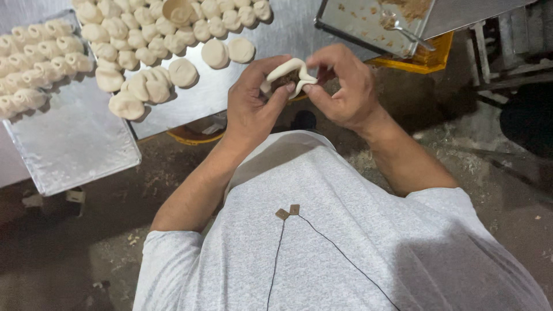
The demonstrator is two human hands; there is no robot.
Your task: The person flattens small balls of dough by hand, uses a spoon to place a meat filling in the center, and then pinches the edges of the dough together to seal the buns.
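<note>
- A steel tray (pixel 75 150) on your left carries about fourteen pleated dumplings (pixel 36 63).
- Soft dough rounds (pixel 214 53) crowd the metal desk (pixel 288 34).
- Your left hand (pixel 250 106) and right hand (pixel 340 86) both pinch one filled dumpling wrapper (pixel 286 74), mid-air before your chest.
- A spoon (pixel 403 29) lies in the filling tray (pixel 368 23).

I see the dough wrapper (pixel 288 72) soft, pale and matt, with a brown, crumbly filling inside, and the dough pieces (pixel 147 46) on the table have the same floury, dull skin. The table (pixel 276 40) and the flat tray (pixel 75 144) are bare metal with a brushed, slightly shiny finish. My shirt (pixel 345 242) is grey knitted cloth, and the floor (pixel 69 247) looks rough and dusty.
</note>
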